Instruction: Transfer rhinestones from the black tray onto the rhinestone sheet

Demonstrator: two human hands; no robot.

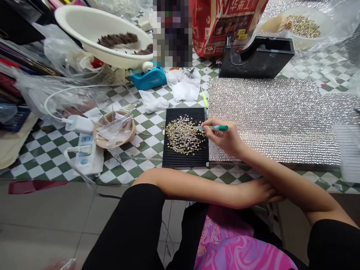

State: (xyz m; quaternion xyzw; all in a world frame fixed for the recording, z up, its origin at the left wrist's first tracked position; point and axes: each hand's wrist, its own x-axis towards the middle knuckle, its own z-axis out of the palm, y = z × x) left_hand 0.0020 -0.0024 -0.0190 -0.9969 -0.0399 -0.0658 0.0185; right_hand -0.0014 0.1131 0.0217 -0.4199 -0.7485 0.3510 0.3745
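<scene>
My right hand (223,139) pinches a green pen-like picker tool (215,128), its tip touching a heap of small gold and clear rhinestones (184,134) on a black ribbed tray (185,159). A large sheet covered in sparkling rhinestones (270,120) lies just right of the tray, under my right wrist. My left forearm lies across the table's front edge, and my left hand (260,192) rests flat under my right forearm, fingers stretched out and holding nothing.
A black tape dispenser (257,56) and a red printed bag (222,22) stand behind the sheet. To the left are a blue tape dispenser (147,78), white cloths (182,88), a small dish with plastic bags (114,129), a power strip (86,150) and a big cream bowl (104,33).
</scene>
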